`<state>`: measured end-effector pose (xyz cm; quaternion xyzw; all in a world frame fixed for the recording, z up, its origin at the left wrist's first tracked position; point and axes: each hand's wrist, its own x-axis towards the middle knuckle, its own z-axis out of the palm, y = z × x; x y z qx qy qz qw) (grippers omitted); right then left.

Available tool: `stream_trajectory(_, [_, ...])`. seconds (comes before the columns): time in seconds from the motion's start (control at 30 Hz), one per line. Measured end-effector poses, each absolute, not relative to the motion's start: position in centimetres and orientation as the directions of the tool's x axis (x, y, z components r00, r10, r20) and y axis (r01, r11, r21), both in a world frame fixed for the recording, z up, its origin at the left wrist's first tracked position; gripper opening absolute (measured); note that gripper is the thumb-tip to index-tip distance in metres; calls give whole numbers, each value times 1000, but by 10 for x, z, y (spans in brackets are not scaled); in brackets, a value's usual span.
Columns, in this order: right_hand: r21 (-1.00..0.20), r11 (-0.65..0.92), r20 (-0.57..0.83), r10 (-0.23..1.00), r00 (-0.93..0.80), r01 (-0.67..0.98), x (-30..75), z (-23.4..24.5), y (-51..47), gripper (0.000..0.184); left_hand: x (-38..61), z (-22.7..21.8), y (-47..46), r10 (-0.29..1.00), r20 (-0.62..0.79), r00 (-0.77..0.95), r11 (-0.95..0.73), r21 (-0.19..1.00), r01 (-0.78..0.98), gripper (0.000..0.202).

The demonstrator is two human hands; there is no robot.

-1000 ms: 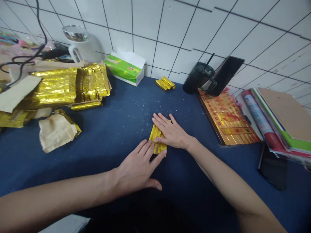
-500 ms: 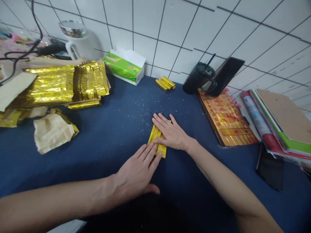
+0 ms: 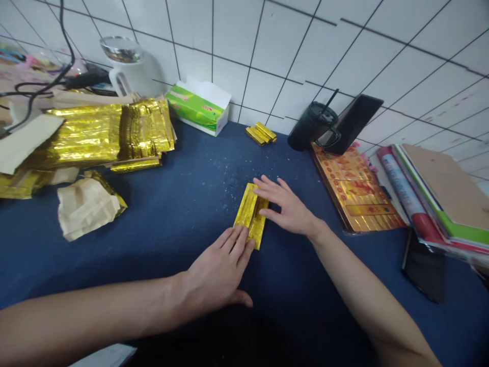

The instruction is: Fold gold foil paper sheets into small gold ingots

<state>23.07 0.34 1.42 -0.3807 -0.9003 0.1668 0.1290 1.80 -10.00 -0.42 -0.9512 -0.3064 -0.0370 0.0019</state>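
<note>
A folded strip of gold foil paper [image 3: 250, 214] lies on the dark blue tabletop [image 3: 183, 204] in the middle of the view. My left hand [image 3: 219, 272] rests flat with its fingers stretched out, the fingertips pressing on the strip's near end. My right hand [image 3: 286, 206] is open with spread fingers, just right of the strip, its fingertips touching the strip's far right edge. Three small folded gold bars [image 3: 261, 133] lie by the wall behind.
A stack of gold foil sheets [image 3: 103, 135] and crumpled tan paper [image 3: 86, 206] sit at the left. A white kettle [image 3: 130, 66], green tissue box [image 3: 198, 107], black cup [image 3: 311, 125], propped phone [image 3: 353, 122], printed gold sheets [image 3: 355, 191] and books [image 3: 439, 193] line the back and right.
My right hand has slid off the foil strip to the right, uncovering most of it. My left hand has moved slightly forward onto the strip's near end.
</note>
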Motion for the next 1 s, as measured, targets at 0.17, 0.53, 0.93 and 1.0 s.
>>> stream_trajectory(0.17, [-239, 708, -69, 670, -739, 664, 219, 3, 0, 57, 18, -6, -100, 579, 83, 811, -815, 20, 579, 98])
stream_trajectory(0.53, [-129, 711, -117, 681, -723, 691, 216, -2, -1, 56, 18, -5, -102, 601, 51, 797, -799, 36, 600, 98])
stream_trajectory(0.93, [-218, 706, -66, 679, -731, 674, 203, 17, -21, 61, 17, -5, -101, 564, 31, 825, -819, 142, 555, 100])
stream_trajectory(1.0, [-304, 785, -89, 541, -836, 540, 190, 23, -37, 73, 18, -5, -100, 563, 46, 825, -818, 173, 549, 99])
